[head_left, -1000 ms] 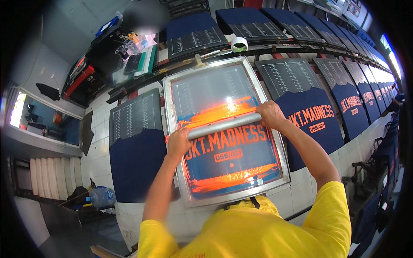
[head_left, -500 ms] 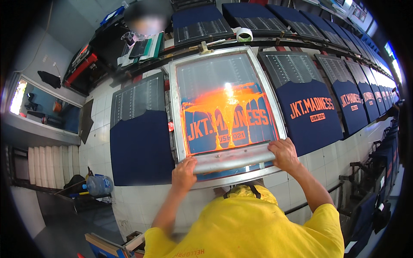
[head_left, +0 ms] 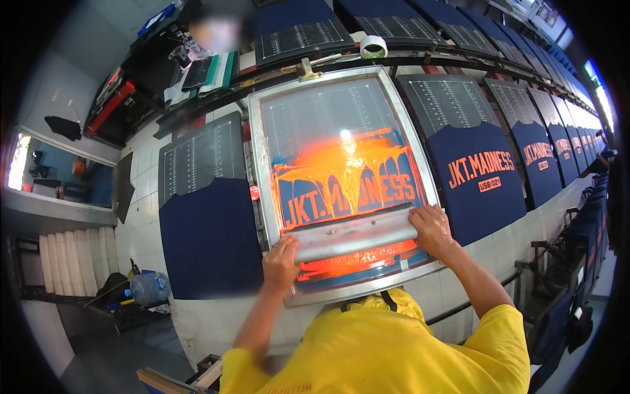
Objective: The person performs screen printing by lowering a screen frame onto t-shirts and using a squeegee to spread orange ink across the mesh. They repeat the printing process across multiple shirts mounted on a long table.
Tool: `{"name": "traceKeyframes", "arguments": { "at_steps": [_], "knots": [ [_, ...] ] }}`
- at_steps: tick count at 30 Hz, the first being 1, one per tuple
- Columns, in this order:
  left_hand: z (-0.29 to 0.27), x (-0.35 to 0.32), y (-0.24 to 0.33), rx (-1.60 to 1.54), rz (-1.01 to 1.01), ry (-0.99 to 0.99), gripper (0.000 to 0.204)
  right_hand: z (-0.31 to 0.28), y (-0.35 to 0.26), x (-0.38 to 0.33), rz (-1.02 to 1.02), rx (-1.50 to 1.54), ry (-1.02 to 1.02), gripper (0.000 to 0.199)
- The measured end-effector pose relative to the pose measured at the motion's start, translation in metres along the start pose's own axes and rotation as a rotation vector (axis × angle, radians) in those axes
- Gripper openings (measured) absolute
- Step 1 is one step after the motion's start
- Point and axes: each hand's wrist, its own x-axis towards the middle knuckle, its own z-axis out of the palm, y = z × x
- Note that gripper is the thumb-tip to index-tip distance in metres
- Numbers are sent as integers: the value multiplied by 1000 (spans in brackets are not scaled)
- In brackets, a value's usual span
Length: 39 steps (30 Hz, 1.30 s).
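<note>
A metal-framed printing screen (head_left: 408,121) lies over a navy shirt in front of me. Through its mesh show block lettering and a wide smear of orange ink (head_left: 348,154) with drips running toward me. Across the near part of the screen lies a long squeegee (head_left: 354,234) with a grey metal handle. My left hand (head_left: 282,261) is closed round its left end, and my right hand (head_left: 431,230) grips its right end. More orange ink (head_left: 361,259) lies on the mesh between the squeegee and the near frame edge.
To the right, navy shirts with orange print (head_left: 476,171) lie on boards in a long row. A plain navy shirt (head_left: 210,240) covers a board on the left. A tape roll (head_left: 373,46) sits on the far rail, beyond a metal clamp (head_left: 308,70). A water jug (head_left: 149,287) stands lower left.
The squeegee, in both hands, has moved slightly away from the screen's near edge. Orange ink now shows on its near side. The whole view has shifted a little.
</note>
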Motion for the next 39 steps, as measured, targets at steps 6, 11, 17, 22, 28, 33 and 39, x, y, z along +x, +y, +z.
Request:
{"name": "traceKeyframes", "arguments": {
  "at_steps": [6, 11, 17, 22, 28, 33, 39],
  "knots": [
    [8, 75, -37, -46, 4, -57, 40, 2, 35, 71, 60, -7, -75, 37],
    [12, 128, -52, -35, 1, -39, 32, 3, 61, 119, 42, -12, -11, 25],
    [6, 149, -66, -47, -6, -48, 21, 4, 78, 144, 55, -50, -116, 13],
    [-23, 167, -48, -53, -133, -188, 34, -21, 77, 158, 118, -100, -156, 21],
    [-37, 163, -34, 4, -147, -99, 25, -52, 69, 158, 69, -72, -95, 16],
    [-50, 152, -29, 1, -90, -67, 23, -60, 59, 146, 27, -69, 31, 12],
    [-58, 112, 1, -55, -78, -30, 25, -68, 41, 99, -27, -88, 57, 19]
  ]
}}
